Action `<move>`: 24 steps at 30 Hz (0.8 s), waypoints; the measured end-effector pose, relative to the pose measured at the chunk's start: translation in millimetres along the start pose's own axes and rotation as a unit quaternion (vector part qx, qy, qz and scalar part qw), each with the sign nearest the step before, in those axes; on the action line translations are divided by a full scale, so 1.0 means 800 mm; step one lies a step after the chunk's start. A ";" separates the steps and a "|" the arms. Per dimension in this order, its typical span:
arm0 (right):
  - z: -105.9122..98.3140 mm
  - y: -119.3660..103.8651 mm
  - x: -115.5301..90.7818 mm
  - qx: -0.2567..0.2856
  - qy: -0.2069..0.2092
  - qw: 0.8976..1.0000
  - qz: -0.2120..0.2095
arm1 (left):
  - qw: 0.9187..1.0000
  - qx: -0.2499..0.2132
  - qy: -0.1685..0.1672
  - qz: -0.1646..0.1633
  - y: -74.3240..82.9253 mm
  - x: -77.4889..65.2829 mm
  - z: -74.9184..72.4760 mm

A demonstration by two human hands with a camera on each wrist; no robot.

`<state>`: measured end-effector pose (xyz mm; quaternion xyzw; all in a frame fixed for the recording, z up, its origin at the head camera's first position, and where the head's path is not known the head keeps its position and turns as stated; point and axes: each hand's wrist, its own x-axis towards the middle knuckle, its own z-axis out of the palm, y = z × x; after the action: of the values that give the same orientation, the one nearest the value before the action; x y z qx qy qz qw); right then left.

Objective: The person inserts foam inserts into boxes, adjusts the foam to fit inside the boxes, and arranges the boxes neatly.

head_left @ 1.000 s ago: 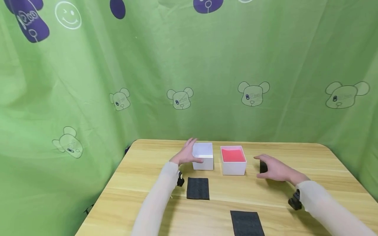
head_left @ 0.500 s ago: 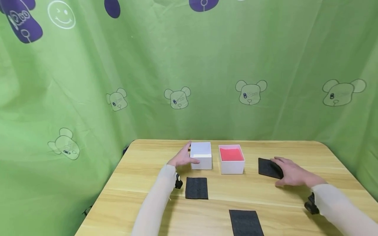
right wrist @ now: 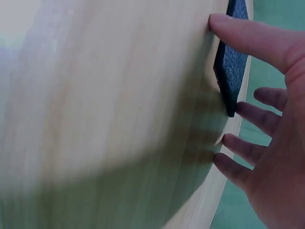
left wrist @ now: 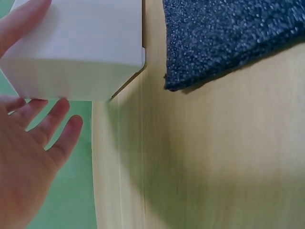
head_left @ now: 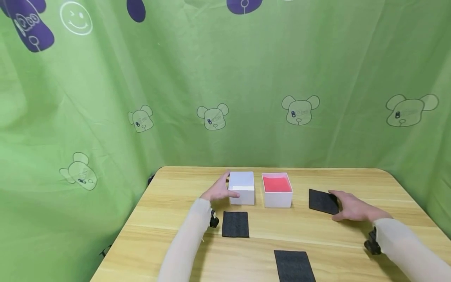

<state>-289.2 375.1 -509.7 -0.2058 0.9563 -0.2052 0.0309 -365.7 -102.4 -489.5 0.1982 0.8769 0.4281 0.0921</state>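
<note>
At the back of the table, my left hand (head_left: 217, 190) holds a small white box (head_left: 241, 197). In the left wrist view, the thumb lies along one side of the box (left wrist: 90, 33) and the fingers reach to another side. On the right, a flat black square pad (head_left: 321, 200) lies on the table, one corner at my right hand (head_left: 354, 207). In the right wrist view, the right fingers are spread and relaxed; thumb and a fingertip are at the edge of the pad (right wrist: 232, 67). Whether they touch it is unclear.
A second white box (head_left: 277, 200) containing a red sheet (head_left: 277, 184) stands between the hands. Two more black pads lie nearer, one (head_left: 235, 224) in front of the left box, another (head_left: 294, 266) at the front. A green curtain (head_left: 253, 78) hangs behind the wooden table (head_left: 197, 250).
My right hand has put the black pad, earlier held tilted up, flat on the table and drawn back slightly to the right. My left hand has closed in around the white box.
</note>
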 end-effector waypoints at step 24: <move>0.012 -0.011 0.006 -0.062 0.022 0.998 -0.011 | 0.997 -0.072 -0.019 0.007 -0.004 -0.004 0.002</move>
<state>-288.9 362.2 -514.4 -0.2131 0.9654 -0.1502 -0.0057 -363.4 -104.3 -493.4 0.2052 0.8405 0.4870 0.1195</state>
